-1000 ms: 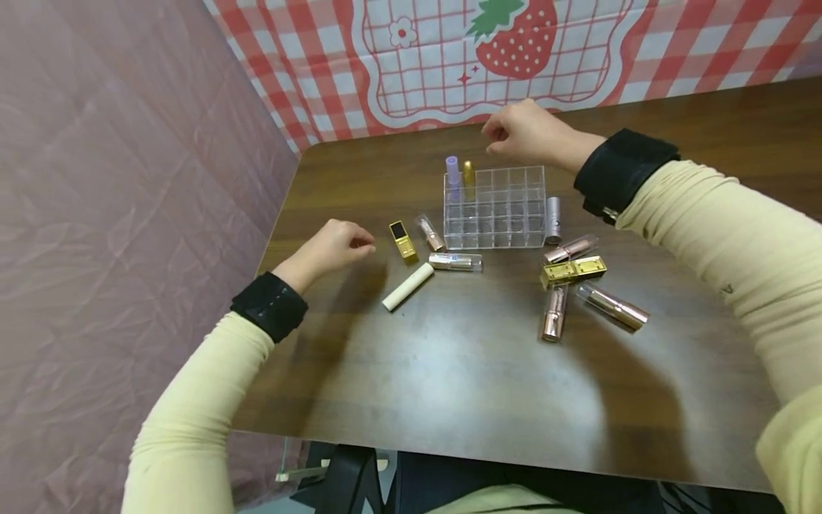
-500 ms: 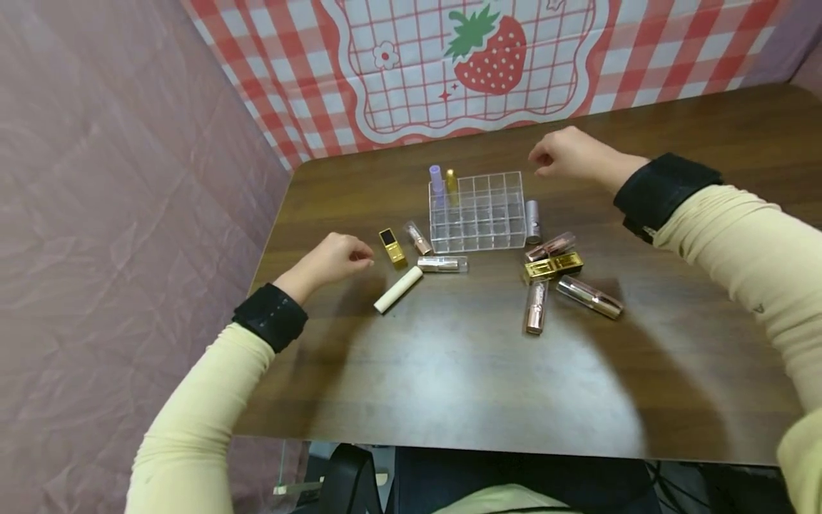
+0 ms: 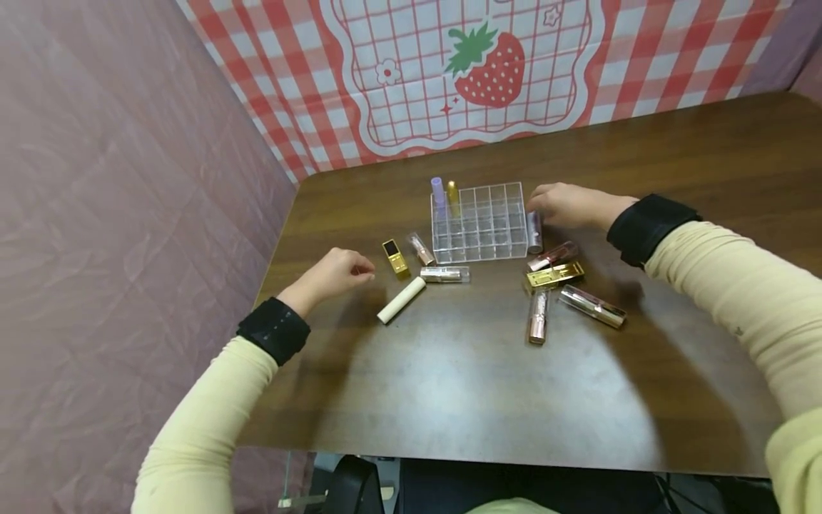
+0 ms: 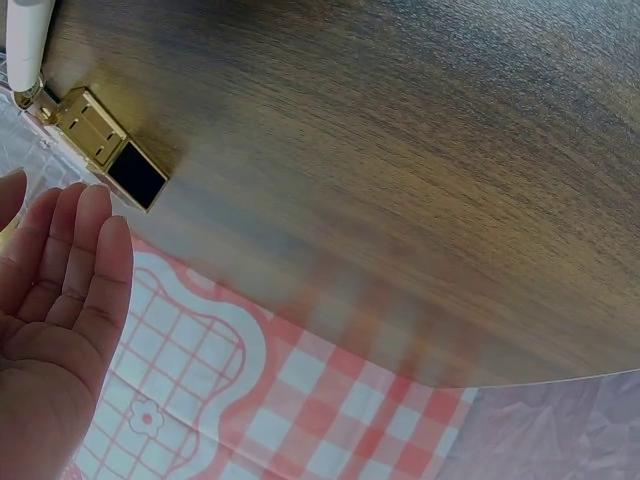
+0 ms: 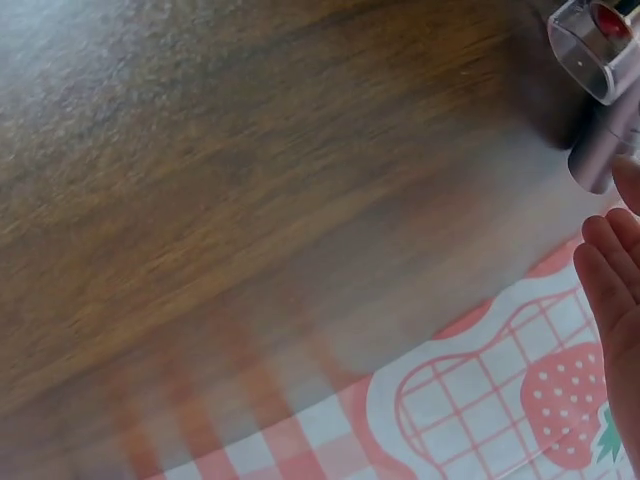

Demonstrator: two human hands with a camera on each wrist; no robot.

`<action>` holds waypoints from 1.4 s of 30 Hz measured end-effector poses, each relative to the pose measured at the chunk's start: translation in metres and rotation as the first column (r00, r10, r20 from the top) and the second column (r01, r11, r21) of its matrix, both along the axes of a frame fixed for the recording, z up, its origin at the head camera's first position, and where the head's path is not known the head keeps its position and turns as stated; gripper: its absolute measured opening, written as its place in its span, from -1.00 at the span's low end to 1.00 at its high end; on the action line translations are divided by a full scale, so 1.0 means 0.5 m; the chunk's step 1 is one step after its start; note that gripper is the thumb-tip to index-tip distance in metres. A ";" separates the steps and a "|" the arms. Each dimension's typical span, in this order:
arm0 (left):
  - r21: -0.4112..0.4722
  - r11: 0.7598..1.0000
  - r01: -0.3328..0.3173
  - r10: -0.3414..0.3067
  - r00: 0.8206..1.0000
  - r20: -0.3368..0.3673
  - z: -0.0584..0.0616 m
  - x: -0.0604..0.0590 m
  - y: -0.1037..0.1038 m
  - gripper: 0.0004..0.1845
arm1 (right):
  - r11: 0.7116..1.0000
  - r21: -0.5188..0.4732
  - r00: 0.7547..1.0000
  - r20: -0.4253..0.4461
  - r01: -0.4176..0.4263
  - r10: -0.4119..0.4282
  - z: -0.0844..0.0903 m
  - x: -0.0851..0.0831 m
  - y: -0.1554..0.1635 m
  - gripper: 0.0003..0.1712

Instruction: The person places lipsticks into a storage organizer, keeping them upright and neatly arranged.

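The silver tube (image 3: 534,233) lies at three o'clock of the rack (image 3: 494,223); the right hand (image 3: 566,205), fingers uncurled, is at its far end, touch unclear. The relaxed left hand (image 3: 334,273) holds nothing. Standing racked likely stops the purple tube (image 3: 438,190) and gold tube (image 3: 452,193) rolling.

A slim, silvery-lilac tube (image 3: 534,233) lies lengthwise on the tabletop (image 3: 449,400), just beside the right wall of a clear, many-celled organizer (image 3: 481,251), its far end at the fingers of the right hand (image 3: 565,205), though whether they touch it is hard to tell. The organizer stands with a lilac tube (image 3: 438,191) and a rounded gold tube (image 3: 453,194) upright in neighbouring cells at its back left.
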State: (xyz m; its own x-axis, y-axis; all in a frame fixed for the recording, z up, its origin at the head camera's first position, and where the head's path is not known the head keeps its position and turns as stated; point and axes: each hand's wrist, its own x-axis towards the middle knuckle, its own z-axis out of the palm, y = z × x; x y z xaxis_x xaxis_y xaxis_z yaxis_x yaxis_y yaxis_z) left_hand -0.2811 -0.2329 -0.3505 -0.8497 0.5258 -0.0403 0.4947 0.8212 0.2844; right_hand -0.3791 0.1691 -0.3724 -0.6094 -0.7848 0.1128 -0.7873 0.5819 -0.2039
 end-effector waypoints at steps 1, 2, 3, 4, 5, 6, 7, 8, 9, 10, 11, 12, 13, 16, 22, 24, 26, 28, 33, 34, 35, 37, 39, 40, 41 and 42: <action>0.001 1.000 0.001 -0.001 1.000 -0.002 -0.001 0.001 0.000 -0.80 | 1.000 -0.001 1.000 -0.002 -0.006 0.006 -0.004 0.000 0.000 -0.69; 0.003 1.000 0.001 -0.001 1.000 -0.001 -0.003 0.002 -0.001 -0.80 | 1.000 -0.004 1.000 -0.001 -0.012 0.012 -0.006 0.000 0.000 -0.70; 0.006 1.000 0.001 -0.001 1.000 0.000 -0.004 0.003 0.000 -0.80 | 1.000 -0.007 1.000 -0.002 -0.021 0.021 -0.008 0.001 -0.001 -0.71; 0.007 1.000 0.000 0.000 1.000 0.002 -0.005 0.003 0.000 -0.80 | 0.999 -0.010 0.999 -0.004 -0.032 0.032 -0.010 0.001 -0.001 -0.72; 0.008 1.000 -0.001 0.001 1.000 0.005 -0.006 0.004 0.000 -0.80 | 0.999 -0.014 0.999 -0.003 -0.043 0.043 -0.012 0.001 0.000 -0.73; 0.007 1.000 0.001 -0.001 1.000 0.007 -0.006 0.005 0.001 -0.80 | 0.998 -0.015 0.998 -0.004 -0.055 0.055 -0.013 0.001 0.000 -0.74; 0.007 1.000 -0.001 0.001 1.000 0.008 -0.006 0.005 0.001 -0.80 | 0.998 -0.017 0.998 -0.007 -0.067 0.066 -0.014 0.001 0.000 -0.74; 0.008 1.000 -0.003 0.003 1.000 0.010 -0.006 0.006 0.002 -0.79 | 0.997 -0.016 0.997 -0.010 -0.075 0.075 -0.014 0.001 0.000 -0.75; 0.008 1.000 -0.005 0.005 1.000 0.010 -0.006 0.006 0.002 -0.79 | 0.996 -0.015 0.996 -0.016 -0.084 0.084 -0.014 0.002 0.000 -0.74; 0.009 1.000 -0.005 0.005 1.000 0.008 -0.006 0.006 0.003 -0.79 | 0.996 -0.012 0.996 -0.018 -0.087 0.087 -0.014 0.002 0.001 -0.74; 0.010 1.000 -0.003 0.003 1.000 0.004 -0.006 0.006 0.003 -0.79 | 0.996 -0.010 0.996 -0.020 -0.089 0.089 -0.013 0.002 0.001 -0.74; 0.013 1.000 -0.002 0.002 1.000 0.002 -0.005 0.005 0.003 -0.79 | 0.996 -0.005 0.996 -0.028 -0.089 0.089 -0.013 0.003 0.001 -0.73; 0.014 1.000 -0.003 0.003 1.000 -0.001 -0.004 0.005 0.004 -0.79 | 0.996 -0.004 0.995 -0.032 -0.090 0.089 -0.012 0.003 0.001 -0.72; 0.017 1.000 0.002 -0.002 1.000 -0.009 -0.002 0.005 0.005 -0.79 | 0.996 0.022 0.996 -0.028 -0.086 0.086 -0.008 0.004 0.002 -0.70; 0.009 1.000 0.008 -0.008 1.000 -0.005 0.000 0.003 0.008 -0.79 | 0.994 0.086 0.998 0.009 -0.065 0.065 -0.003 0.004 0.009 -0.68; 0.008 1.000 0.011 -0.011 1.000 -0.009 0.000 0.002 0.009 -0.79 | 0.993 0.088 0.997 0.004 -0.076 0.076 -0.003 0.002 0.012 -0.69; 0.007 1.000 0.009 -0.009 1.000 -0.006 0.000 0.001 0.009 -0.79 | 0.991 0.094 0.995 -0.005 -0.094 0.095 -0.002 0.000 0.016 -0.70; 0.005 1.000 0.008 -0.008 1.000 -0.005 0.001 0.001 0.010 -0.79 | 0.990 0.088 0.993 -0.018 -0.115 0.117 0.000 -0.002 0.021 -0.71; -0.011 1.000 0.021 -0.021 1.000 -0.003 0.001 0.000 0.010 -0.79 | 0.991 0.081 0.994 0.003 -0.109 0.109 0.021 0.000 0.030 -0.72; -0.016 1.000 0.025 -0.025 1.000 -0.006 0.000 0.000 0.009 -0.79 | 0.992 0.082 0.995 0.015 -0.100 0.099 0.027 0.001 0.031 -0.72; -0.018 1.000 0.025 -0.025 1.000 -0.009 0.000 0.000 0.009 -0.79 | 0.992 0.087 0.996 0.028 -0.093 0.090 0.033 0.003 0.030 -0.72; -0.017 1.000 0.024 -0.025 1.000 -0.018 -0.001 0.001 0.008 -0.80 | 0.992 0.100 0.996 0.051 -0.081 0.076 0.046 0.005 0.028 -0.72; -0.009 1.000 0.024 -0.024 0.999 -0.022 -0.003 0.002 0.008 -0.80 | 0.991 0.113 0.996 0.065 -0.075 0.068 0.057 0.008 0.026 -0.73; -0.006 1.000 0.027 -0.027 0.999 -0.022 -0.004 0.002 0.008 -0.80 | 0.991 0.116 0.995 0.076 -0.068 0.060 0.062 0.009 0.024 -0.73; -0.004 1.000 0.028 -0.028 0.999 -0.019 -0.006 0.003 0.008 -0.80 | 0.991 0.115 0.994 0.085 -0.071 0.061 0.067 0.011 0.022 -0.74; -0.004 1.000 0.030 -0.030 0.999 -0.015 -0.007 0.003 0.008 -0.80 | 0.991 0.111 0.994 0.092 -0.074 0.064 0.072 0.012 0.021 -0.74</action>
State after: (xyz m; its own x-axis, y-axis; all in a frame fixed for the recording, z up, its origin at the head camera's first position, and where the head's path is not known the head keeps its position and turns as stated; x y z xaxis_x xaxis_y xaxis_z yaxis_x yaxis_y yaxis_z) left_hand -0.2796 -0.2287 -0.3541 -0.8340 0.5510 -0.0297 0.5234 0.8069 0.2736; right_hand -0.3731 0.1795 -0.3366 -0.5565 -0.8302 -0.0314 -0.8086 0.5499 -0.2093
